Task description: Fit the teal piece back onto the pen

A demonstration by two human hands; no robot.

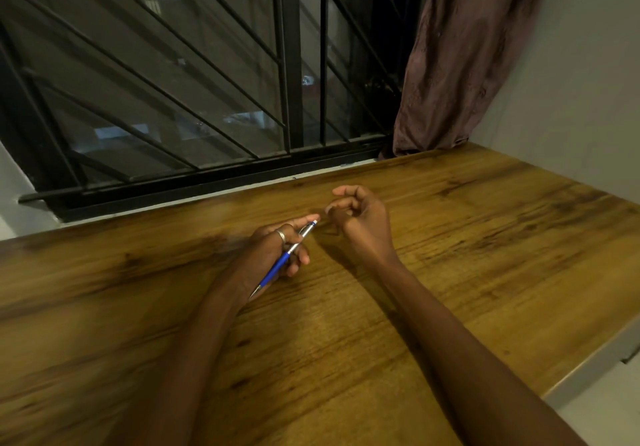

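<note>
The left hand (277,255) clamps the blue-and-silver mechanical pencil (284,258), cap end far-right toward the right hand (360,219), whose curled fingers hold nothing visible, above the wooden surface (450,272).

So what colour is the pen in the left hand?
The pen has a blue barrel and a silver upper part, seen in the head view.

Two hands are showing above one wooden table (450,272): the left hand (273,251) is gripping one blue-and-silver pen (285,258) and wearing one ring (281,235), while the right hand (360,219) is curling on nothing. One barred window (173,82) and one brown curtain (460,58) are standing behind.
</note>
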